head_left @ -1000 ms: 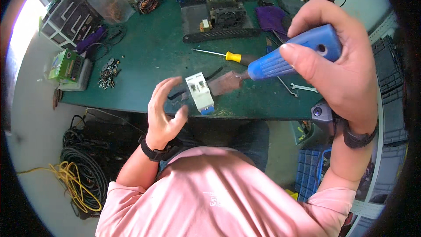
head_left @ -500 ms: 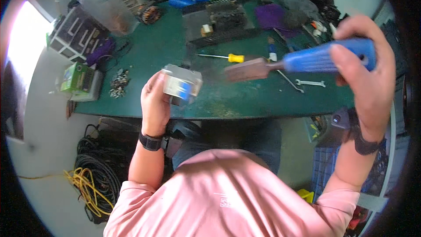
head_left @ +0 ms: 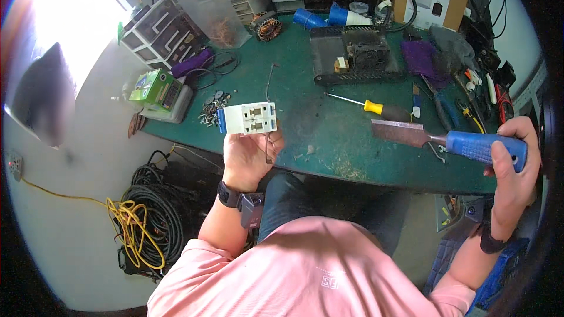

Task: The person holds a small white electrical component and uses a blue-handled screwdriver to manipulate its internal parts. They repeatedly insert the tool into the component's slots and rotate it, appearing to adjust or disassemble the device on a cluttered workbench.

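In my left hand [head_left: 252, 155], near the bench's front edge, is a white box-shaped electrical module [head_left: 249, 118]. It has a blue end, and square openings with metal terminals show on the face turned up. A thin dark wire [head_left: 269, 85] shows above and below the module; whether it is joined to it I cannot tell. My right hand [head_left: 517, 161] grips the blue handle of a broad-bladed chisel [head_left: 405, 133], thumb along the handle. The brownish flat blade points left toward the module, well apart from it.
On the green bench [head_left: 329, 135] lie a yellow-and-black screwdriver [head_left: 376, 107], a pile of small screws [head_left: 214, 108] and a black-framed part [head_left: 352, 56]. Pliers [head_left: 443, 108] and cables crowd the right. A green box [head_left: 155, 89] and drawer units [head_left: 161, 38] stand left; coiled cables [head_left: 155, 217] lie on the floor.
The module has turned in my left hand, so its terminal face now shows. My right hand has lowered the chisel relative to the bench. The whole view has shifted.
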